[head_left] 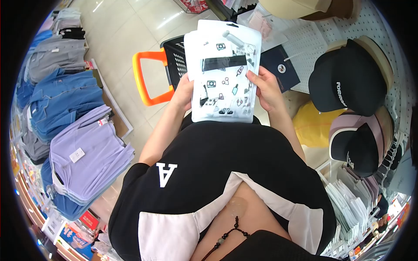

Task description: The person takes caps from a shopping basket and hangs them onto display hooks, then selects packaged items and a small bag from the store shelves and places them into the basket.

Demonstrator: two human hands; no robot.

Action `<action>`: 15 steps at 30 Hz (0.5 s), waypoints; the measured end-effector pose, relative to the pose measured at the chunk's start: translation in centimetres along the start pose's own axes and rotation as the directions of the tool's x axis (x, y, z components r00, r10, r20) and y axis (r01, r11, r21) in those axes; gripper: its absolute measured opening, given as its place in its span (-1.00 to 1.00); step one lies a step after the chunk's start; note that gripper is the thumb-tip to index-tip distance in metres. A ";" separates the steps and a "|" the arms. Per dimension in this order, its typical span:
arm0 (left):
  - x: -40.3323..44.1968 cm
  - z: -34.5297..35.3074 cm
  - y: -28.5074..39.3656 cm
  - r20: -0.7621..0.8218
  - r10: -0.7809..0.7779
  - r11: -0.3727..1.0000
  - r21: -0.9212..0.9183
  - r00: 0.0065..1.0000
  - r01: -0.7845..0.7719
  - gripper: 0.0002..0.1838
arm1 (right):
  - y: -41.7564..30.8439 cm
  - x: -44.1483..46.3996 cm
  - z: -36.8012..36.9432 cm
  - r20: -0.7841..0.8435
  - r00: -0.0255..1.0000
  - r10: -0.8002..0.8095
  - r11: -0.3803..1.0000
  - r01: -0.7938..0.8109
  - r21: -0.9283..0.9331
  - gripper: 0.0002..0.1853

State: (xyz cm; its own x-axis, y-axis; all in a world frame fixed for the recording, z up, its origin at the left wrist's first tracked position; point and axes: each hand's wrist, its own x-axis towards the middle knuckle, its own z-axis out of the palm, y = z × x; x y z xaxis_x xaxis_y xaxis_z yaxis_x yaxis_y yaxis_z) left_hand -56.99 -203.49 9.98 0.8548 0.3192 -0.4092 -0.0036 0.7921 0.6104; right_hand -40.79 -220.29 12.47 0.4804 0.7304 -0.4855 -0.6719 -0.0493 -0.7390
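A white plastic pouch [224, 93] with small printed drawings and a black band across it is held up in front of the body, and at least one more pouch shows behind its upper edge. My left hand [185, 92] grips the pouch's left side, with most of the fingers hidden behind it. On the right side my right hand [266, 89] holds it, thumb on the front face and the other fingers behind.
A black basket [173, 58] with an orange handle [140, 78] stands beyond the pouch. Caps [348, 78] hang on a pegboard at the right, beside a yellow item [314, 124]. Hanging shirts [85, 152] line the left. A dark blue packet [278, 65] lies behind my right hand.
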 end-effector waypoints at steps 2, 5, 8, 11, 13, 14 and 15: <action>-0.3 0.7 1.2 -0.035 0.049 0.997 0.068 0.998 -0.047 -0.66 | 0.3 1.0 -1.2 -0.034 0.999 -0.036 0.999 0.035 -0.039 -0.77; -0.5 1.0 2.2 -0.067 0.118 0.981 0.163 0.991 -0.106 -0.68 | -0.9 1.8 -2.0 -0.091 0.989 -0.114 0.993 0.112 -0.020 -0.95; -0.6 1.8 2.5 -0.100 0.124 0.977 0.184 0.987 -0.104 -0.62 | -2.0 1.8 -1.9 -0.037 0.990 -0.133 0.985 0.137 0.109 -0.95; -0.7 1.8 2.2 -0.133 0.051 0.995 0.092 0.990 -0.039 -0.61 | -2.2 1.5 -1.6 0.063 0.997 -0.046 0.998 0.049 -0.048 -0.87; -0.7 1.5 1.9 -0.161 0.074 0.992 0.114 0.984 -0.056 -0.62 | -2.4 1.7 -2.9 0.129 0.990 -0.051 0.973 0.078 -0.219 -0.77; -0.7 1.4 1.8 -0.189 0.092 0.988 0.138 0.978 -0.066 -0.63 | -3.3 1.6 -3.6 0.130 0.980 -0.153 0.963 0.177 -0.201 -0.72; -0.8 1.3 1.9 -0.197 0.098 0.988 0.134 0.976 -0.072 -0.63 | -4.5 1.3 -4.7 0.076 0.960 -0.271 0.926 0.281 -0.250 -0.72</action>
State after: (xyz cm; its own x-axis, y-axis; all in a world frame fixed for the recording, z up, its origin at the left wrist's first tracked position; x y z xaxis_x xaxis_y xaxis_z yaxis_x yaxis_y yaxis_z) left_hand -57.02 -202.91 12.36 0.7316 0.4912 -0.4728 0.0041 0.6903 0.7235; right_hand -34.48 -222.28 12.96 0.6003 0.7659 -0.2303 -0.3462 -0.0108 -0.9381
